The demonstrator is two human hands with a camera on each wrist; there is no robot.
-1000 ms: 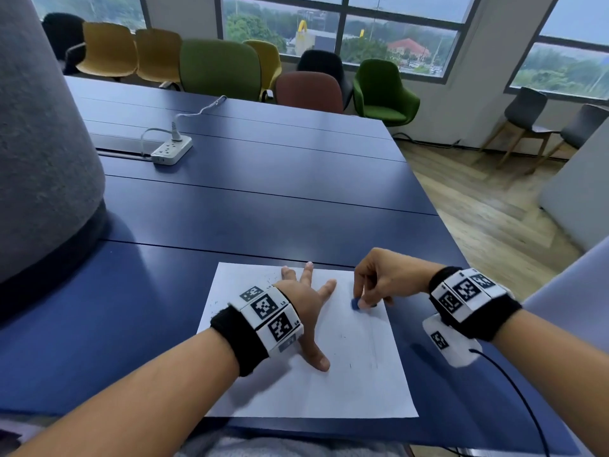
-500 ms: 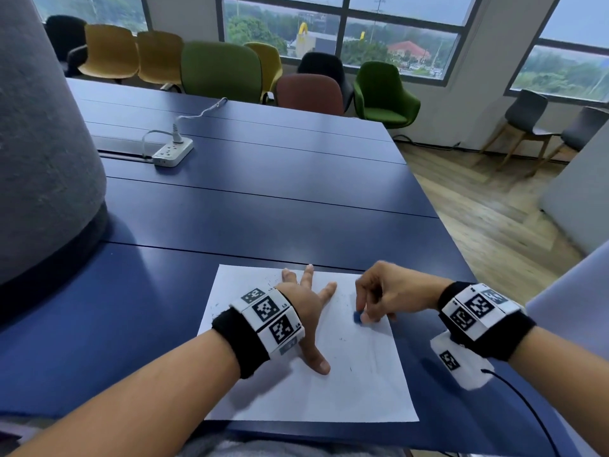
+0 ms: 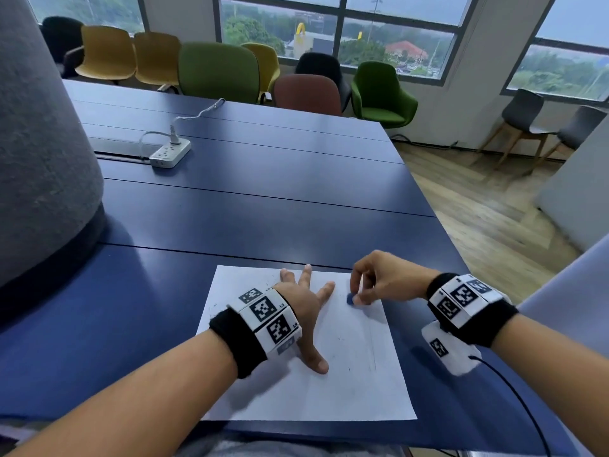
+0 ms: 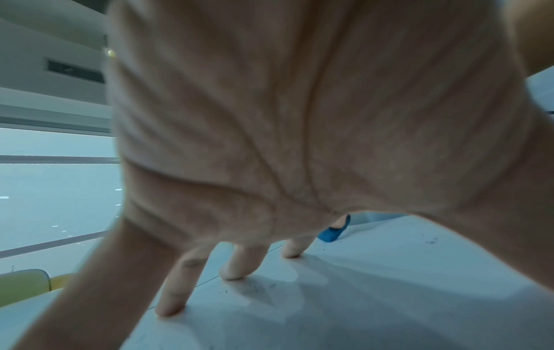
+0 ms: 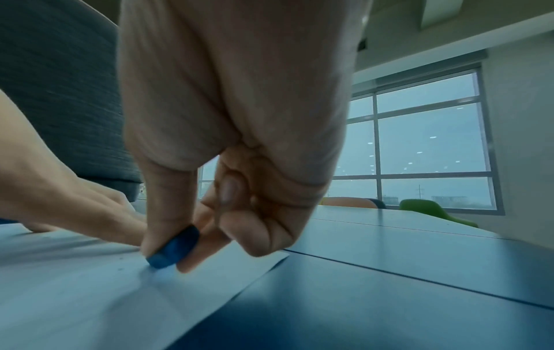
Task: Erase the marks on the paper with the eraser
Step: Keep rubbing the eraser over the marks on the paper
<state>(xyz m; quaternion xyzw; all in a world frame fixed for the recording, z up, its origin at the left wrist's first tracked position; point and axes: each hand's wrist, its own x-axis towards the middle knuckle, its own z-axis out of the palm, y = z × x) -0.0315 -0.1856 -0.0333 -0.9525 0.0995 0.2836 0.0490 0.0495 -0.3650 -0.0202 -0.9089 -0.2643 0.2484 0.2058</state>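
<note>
Left hand (image 3: 304,303): spread flat, fingers straight, pressing down on the paper (image 3: 346,384).
Paper: white sheet, near edge of the dark blue worktop (image 3: 247,209); faint pencil line and small dark specks toward its right side.
Eraser (image 3: 350,299): small, blue, rounded; tip down on the paper's far right part.
Right hand (image 3: 379,280): thumb and fingertips pinching the eraser, other fingers curled.
Change from a second ago: right hand and eraser a little farther right on the sheet; left hand unmoved.
Left wrist view only: eraser crumbs (image 4: 255,287) beside the fingertips (image 4: 169,307).
Right wrist view only: eraser (image 5: 174,247) squeezed between thumb and finger, its lower end touching the paper (image 5: 90,296).
</note>
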